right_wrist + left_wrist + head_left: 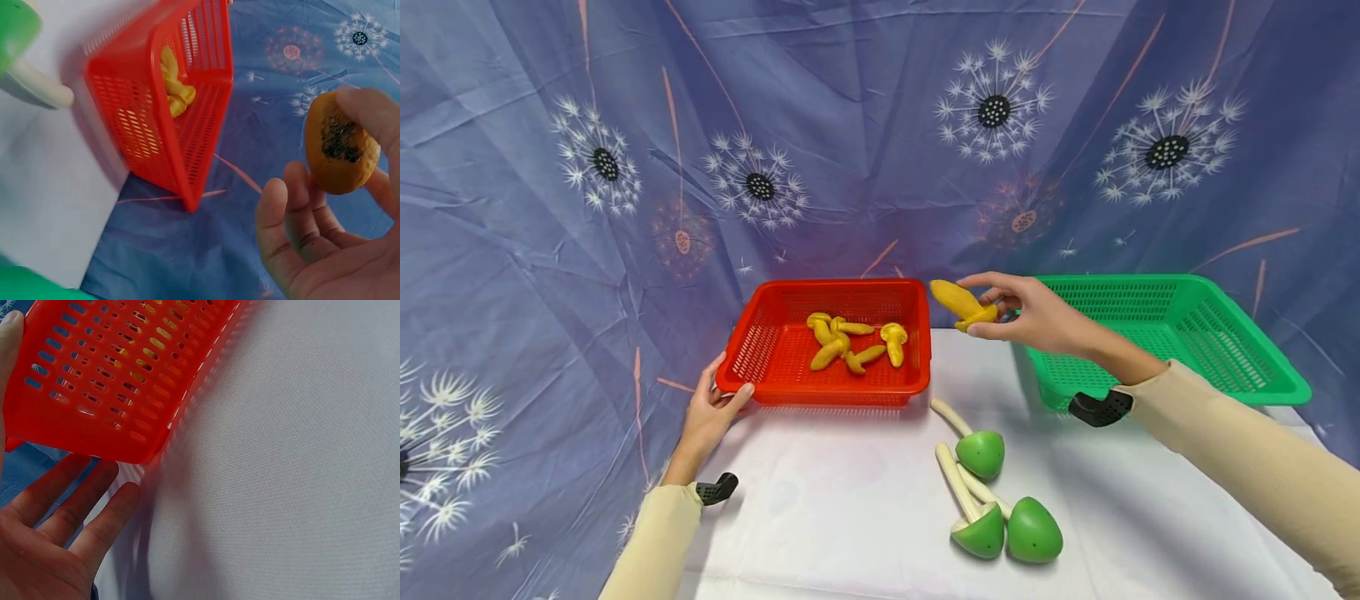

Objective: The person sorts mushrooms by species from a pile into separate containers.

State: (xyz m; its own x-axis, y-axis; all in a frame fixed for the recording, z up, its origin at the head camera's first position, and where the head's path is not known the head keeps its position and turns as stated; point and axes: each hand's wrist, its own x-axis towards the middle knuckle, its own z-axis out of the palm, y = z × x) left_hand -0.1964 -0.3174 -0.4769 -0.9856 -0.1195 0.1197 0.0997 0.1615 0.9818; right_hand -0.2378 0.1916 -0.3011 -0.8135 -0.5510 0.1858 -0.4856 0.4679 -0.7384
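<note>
My right hand (1037, 312) pinches a yellow toy mushroom (953, 297) by its cap, in the air between the two baskets. In the right wrist view the cap's dark, rough patch (339, 139) faces the camera. My left hand (709, 417) holds the front left corner of a red plastic basket (827, 398), thumb on the front and fingers at the side; in the left wrist view several of these fingers (103, 528) look fairly straight. Inside the red basket lie several yellow mushrooms (831, 346). Three green-capped mushrooms (1033, 531) with pale stems lie on the white cloth.
A green plastic basket (1240, 350) stands on the right, partly behind my right forearm. White cloth (820, 500) covers the table, and a blue curtain with dandelion prints (865, 150) hangs behind and to the left.
</note>
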